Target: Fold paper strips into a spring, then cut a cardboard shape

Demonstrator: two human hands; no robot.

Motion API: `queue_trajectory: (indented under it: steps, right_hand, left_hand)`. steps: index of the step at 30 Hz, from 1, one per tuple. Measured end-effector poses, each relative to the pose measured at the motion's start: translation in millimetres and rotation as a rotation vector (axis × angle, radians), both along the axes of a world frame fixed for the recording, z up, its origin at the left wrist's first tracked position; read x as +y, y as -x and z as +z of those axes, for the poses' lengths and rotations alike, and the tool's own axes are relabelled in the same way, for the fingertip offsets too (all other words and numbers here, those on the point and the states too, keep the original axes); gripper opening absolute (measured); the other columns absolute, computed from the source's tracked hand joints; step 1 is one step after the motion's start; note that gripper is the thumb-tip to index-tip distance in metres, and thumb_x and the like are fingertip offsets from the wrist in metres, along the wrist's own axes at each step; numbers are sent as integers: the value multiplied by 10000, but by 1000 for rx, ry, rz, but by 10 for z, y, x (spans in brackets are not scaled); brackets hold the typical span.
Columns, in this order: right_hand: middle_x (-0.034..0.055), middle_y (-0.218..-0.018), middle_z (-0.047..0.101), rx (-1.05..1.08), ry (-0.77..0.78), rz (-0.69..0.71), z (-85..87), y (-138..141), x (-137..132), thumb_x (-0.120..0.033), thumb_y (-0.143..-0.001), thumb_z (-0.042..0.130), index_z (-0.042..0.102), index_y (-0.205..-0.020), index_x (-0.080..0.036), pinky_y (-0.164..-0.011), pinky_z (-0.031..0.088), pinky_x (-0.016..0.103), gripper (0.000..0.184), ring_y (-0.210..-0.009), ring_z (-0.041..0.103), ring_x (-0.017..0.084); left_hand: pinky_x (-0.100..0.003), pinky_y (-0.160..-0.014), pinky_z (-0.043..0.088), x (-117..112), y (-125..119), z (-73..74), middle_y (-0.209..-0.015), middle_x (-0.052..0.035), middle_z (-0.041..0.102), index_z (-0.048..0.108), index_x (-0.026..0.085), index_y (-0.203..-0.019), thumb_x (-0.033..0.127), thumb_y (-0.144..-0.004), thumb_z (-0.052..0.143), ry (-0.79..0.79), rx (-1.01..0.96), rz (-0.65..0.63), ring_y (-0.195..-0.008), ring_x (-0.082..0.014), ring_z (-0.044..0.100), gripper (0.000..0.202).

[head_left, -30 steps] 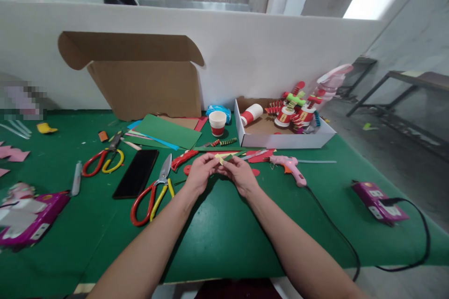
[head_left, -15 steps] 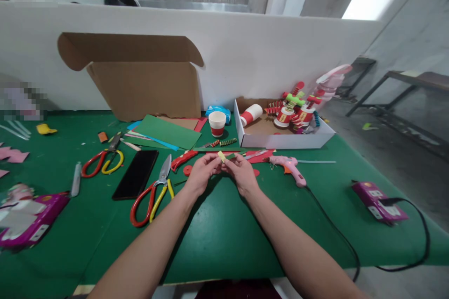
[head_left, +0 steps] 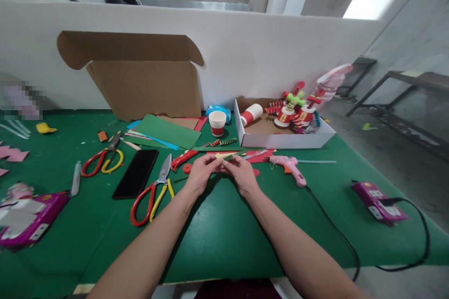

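Note:
My left hand (head_left: 200, 174) and my right hand (head_left: 243, 175) meet above the middle of the green table, thumbs and fingertips pinched together. Between them are narrow paper strips: a yellow strip (head_left: 221, 155) lies across the fingertips and a green strip (head_left: 234, 155) slants beside it. Fingers partly hide where the strips cross. Just behind lies red paper (head_left: 266, 153). A red-handled utility knife (head_left: 183, 160) and a red paper disc (head_left: 187, 168) are left of my left hand. Closer to that forearm lie large scissors (head_left: 162, 182) with red and yellow handles.
A pink glue gun (head_left: 289, 165) with a black cord lies right. Behind stand a paper cup (head_left: 217, 124) and a white box (head_left: 287, 141) holding cup figures. Folded paper springs (head_left: 228, 141), coloured sheets (head_left: 168, 131), a black phone (head_left: 136, 175) and smaller scissors (head_left: 110, 152) are left and behind.
The yellow strip stood up short between my fingertips; now it lies flatter and stretches out to the left, behind the left fingers. Both hands stay in nearly the same place.

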State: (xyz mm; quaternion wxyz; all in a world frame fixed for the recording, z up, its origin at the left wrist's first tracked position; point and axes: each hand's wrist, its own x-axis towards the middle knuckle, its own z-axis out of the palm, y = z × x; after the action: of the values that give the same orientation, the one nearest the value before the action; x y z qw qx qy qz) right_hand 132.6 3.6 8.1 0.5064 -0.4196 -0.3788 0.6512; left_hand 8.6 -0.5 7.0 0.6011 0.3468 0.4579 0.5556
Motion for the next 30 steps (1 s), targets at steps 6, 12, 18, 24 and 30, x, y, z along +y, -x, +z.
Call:
queue_trajectory:
  steps: [6,12,18,24,30]
  right_hand:
    - [-12,-699,682,29,-1,0,-5,13,-8,-295,-567,814,630,-784,-172,-724,555,298,310,-630,645,121]
    - [-22,-715,679,33,-8,7,-23,7,1,-282,-555,828,611,-813,-182,-729,561,295,351,-634,649,116]
    - [7,-702,695,49,67,116,-2,-59,21,-310,-559,840,623,-785,-160,-725,559,271,347,-649,664,117]
    - [5,-648,694,31,87,106,-8,-73,37,-316,-543,849,626,-735,-156,-668,554,253,334,-595,651,109]
    - [-8,-622,675,86,90,13,-10,-60,62,-301,-540,842,628,-709,-163,-663,546,256,305,-579,636,106]
  left_hand:
    - [-256,-624,473,12,-3,-33,-650,-3,634,653,125,-722,366,-543,819,-35,60,3,-581,-101,565,343]
    - [-253,-614,460,15,9,-30,-638,0,624,649,130,-700,363,-566,796,-62,89,-8,-575,-103,558,306]
    - [-241,-605,448,11,21,-6,-636,2,624,650,130,-683,367,-548,805,-57,111,13,-575,-96,550,313]
    - [-252,-622,470,8,4,-7,-687,-14,646,670,122,-749,383,-535,819,-28,63,17,-598,-103,569,369]
    - [-243,-625,476,-15,-18,33,-726,-37,666,675,119,-815,406,-573,812,-3,-52,-24,-620,-103,587,400]
